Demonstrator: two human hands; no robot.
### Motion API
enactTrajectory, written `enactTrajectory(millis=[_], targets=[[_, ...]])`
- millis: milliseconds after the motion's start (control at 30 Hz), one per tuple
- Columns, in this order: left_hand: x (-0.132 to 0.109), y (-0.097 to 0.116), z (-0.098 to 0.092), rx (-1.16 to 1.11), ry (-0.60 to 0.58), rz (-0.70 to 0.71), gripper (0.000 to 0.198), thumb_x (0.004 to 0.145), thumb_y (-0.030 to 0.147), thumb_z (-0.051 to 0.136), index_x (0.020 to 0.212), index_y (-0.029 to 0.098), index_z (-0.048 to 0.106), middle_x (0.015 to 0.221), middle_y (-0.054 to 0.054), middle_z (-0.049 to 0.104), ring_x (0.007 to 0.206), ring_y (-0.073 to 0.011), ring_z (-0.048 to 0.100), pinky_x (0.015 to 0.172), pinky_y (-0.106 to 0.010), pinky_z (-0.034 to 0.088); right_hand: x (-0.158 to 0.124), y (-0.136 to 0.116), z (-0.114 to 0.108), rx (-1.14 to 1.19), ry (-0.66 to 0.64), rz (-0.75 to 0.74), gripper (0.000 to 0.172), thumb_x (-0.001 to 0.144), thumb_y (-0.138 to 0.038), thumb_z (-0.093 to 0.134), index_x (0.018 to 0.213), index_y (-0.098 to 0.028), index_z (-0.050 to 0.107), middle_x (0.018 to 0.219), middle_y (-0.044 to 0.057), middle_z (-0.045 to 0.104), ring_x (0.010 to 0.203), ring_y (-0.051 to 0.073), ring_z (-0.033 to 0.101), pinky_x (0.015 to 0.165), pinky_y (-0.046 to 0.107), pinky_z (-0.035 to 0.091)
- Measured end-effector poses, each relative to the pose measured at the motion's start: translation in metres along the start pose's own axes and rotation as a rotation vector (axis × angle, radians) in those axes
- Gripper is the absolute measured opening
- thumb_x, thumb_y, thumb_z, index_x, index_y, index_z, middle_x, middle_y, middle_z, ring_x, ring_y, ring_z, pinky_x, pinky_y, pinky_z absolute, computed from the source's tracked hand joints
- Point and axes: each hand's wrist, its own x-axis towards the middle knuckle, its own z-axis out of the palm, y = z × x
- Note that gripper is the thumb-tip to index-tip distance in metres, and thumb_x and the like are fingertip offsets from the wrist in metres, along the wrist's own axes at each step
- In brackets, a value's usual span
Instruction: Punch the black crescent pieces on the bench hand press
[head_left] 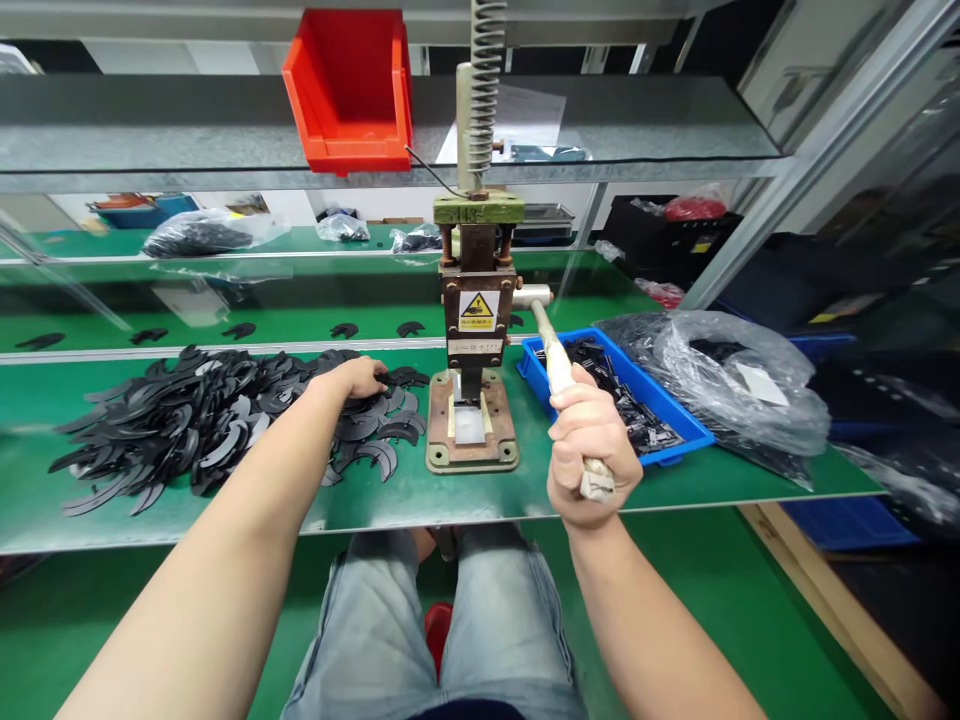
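Note:
My right hand (594, 440) is wrapped round the pale, taped lever (551, 340) of a hand press (475, 300). The lever slants up to a metal hub on the press's right side. Below the ram, a bright block (470, 424) sits on the press base, with no black part visible on it. At the right end of a heap of black curved plastic parts (225, 425), my left hand (358, 378) has its fingers bent down on a black curved part (401, 377). Its fingertips are partly hidden.
Right of the press stands a blue tray (686, 445) of small black pieces, beside a clear plastic bag (750, 370). A red bin (349, 150) sits on the shelf above. Several single curved parts, one a dark crescent (344, 330), lie in a row behind the heap.

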Motion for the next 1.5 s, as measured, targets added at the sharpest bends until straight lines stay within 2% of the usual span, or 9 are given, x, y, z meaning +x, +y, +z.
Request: enactTrajectory(millis=[367, 500, 633, 767, 933, 1067, 1200, 1300, 1500], targets=[[0.003, -0.002, 0.001, -0.115, 0.069, -0.049, 0.046, 0.069, 0.040, 0.086, 0.112, 0.025, 0.080, 0.123, -0.014, 0.082, 0.120, -0.0342, 0.074, 0.103, -0.038, 0.057, -0.001, 0.000, 0.000, -0.028, 0.008, 0.001, 0.019, 0.092, -0.026, 0.066, 0.075, -0.024, 0.058, 0.072, -0.003, 0.063, 0.088, 0.022, 0.070, 0.112, 0.068, 0.056], [-0.003, -0.005, -0.001, -0.245, 0.128, -0.027, 0.024, 0.077, 0.040, 0.079, 0.095, 0.024, 0.079, 0.102, -0.011, 0.083, 0.109, -0.0334, 0.076, 0.100, -0.040, 0.057, -0.002, 0.001, -0.001, -0.048, -0.004, 0.007, 0.020, 0.092, -0.029, 0.066, 0.075, -0.025, 0.058, 0.072, -0.003, 0.063, 0.088, 0.022, 0.071, 0.111, 0.068, 0.057], [-0.014, -0.003, -0.005, -0.441, 0.188, -0.013, 0.031, 0.088, 0.051, 0.067, 0.095, 0.021, 0.073, 0.089, -0.009, 0.079, 0.092, -0.0287, 0.077, 0.087, -0.038, 0.060, -0.001, 0.000, 0.000, -0.059, -0.006, 0.003, 0.019, 0.092, -0.028, 0.066, 0.075, -0.026, 0.058, 0.071, -0.003, 0.062, 0.088, 0.021, 0.071, 0.112, 0.065, 0.057], [-0.040, 0.018, -0.001, -0.745, 0.180, 0.007, 0.041, 0.095, 0.059, 0.060, 0.101, 0.019, 0.066, 0.089, -0.010, 0.077, 0.080, -0.0217, 0.076, 0.074, -0.032, 0.061, -0.001, -0.001, 0.001, -0.048, 0.005, -0.001, 0.018, 0.093, -0.027, 0.065, 0.076, -0.026, 0.057, 0.072, -0.003, 0.063, 0.088, 0.021, 0.070, 0.113, 0.067, 0.056], [-0.084, 0.067, 0.018, -1.227, 0.076, 0.115, 0.051, 0.084, 0.059, 0.081, 0.115, 0.019, 0.070, 0.110, -0.013, 0.080, 0.099, -0.0246, 0.078, 0.080, -0.032, 0.060, -0.002, -0.001, 0.000, -0.036, -0.022, 0.005, 0.019, 0.093, -0.026, 0.066, 0.076, -0.026, 0.057, 0.074, -0.003, 0.064, 0.090, 0.021, 0.070, 0.116, 0.065, 0.053], [-0.103, 0.097, 0.031, -1.134, 0.217, 0.186, 0.054, 0.089, 0.068, 0.071, 0.115, 0.020, 0.075, 0.107, -0.008, 0.081, 0.099, -0.0247, 0.077, 0.085, -0.034, 0.059, -0.003, 0.000, -0.001, -0.021, -0.032, 0.011, 0.019, 0.093, -0.026, 0.066, 0.077, -0.026, 0.057, 0.075, -0.003, 0.064, 0.093, 0.020, 0.071, 0.117, 0.064, 0.054], [-0.110, 0.110, 0.031, -0.764, 0.362, 0.220, 0.049, 0.099, 0.066, 0.056, 0.092, 0.022, 0.076, 0.086, -0.005, 0.076, 0.086, -0.0237, 0.072, 0.080, -0.034, 0.056, -0.004, 0.000, -0.003, -0.012, -0.048, 0.021, 0.017, 0.091, -0.024, 0.067, 0.077, -0.026, 0.058, 0.076, -0.004, 0.064, 0.095, 0.019, 0.072, 0.113, 0.060, 0.058], [-0.113, 0.116, 0.028, -0.560, 0.415, 0.206, 0.050, 0.103, 0.064, 0.048, 0.079, 0.025, 0.066, 0.078, -0.004, 0.069, 0.084, -0.0243, 0.067, 0.077, -0.034, 0.053, -0.004, 0.000, -0.004, -0.019, -0.064, 0.022, 0.016, 0.090, -0.022, 0.067, 0.078, -0.027, 0.058, 0.077, -0.005, 0.065, 0.095, 0.019, 0.072, 0.111, 0.058, 0.060], [-0.109, 0.126, 0.034, -0.579, 0.446, 0.068, 0.043, 0.108, 0.058, 0.040, 0.080, 0.026, 0.049, 0.073, -0.002, 0.062, 0.076, -0.0227, 0.064, 0.071, -0.034, 0.047, -0.005, -0.001, -0.004, -0.020, -0.066, 0.029, 0.015, 0.089, -0.020, 0.066, 0.078, -0.027, 0.058, 0.079, -0.005, 0.065, 0.098, 0.018, 0.072, 0.109, 0.054, 0.060]])
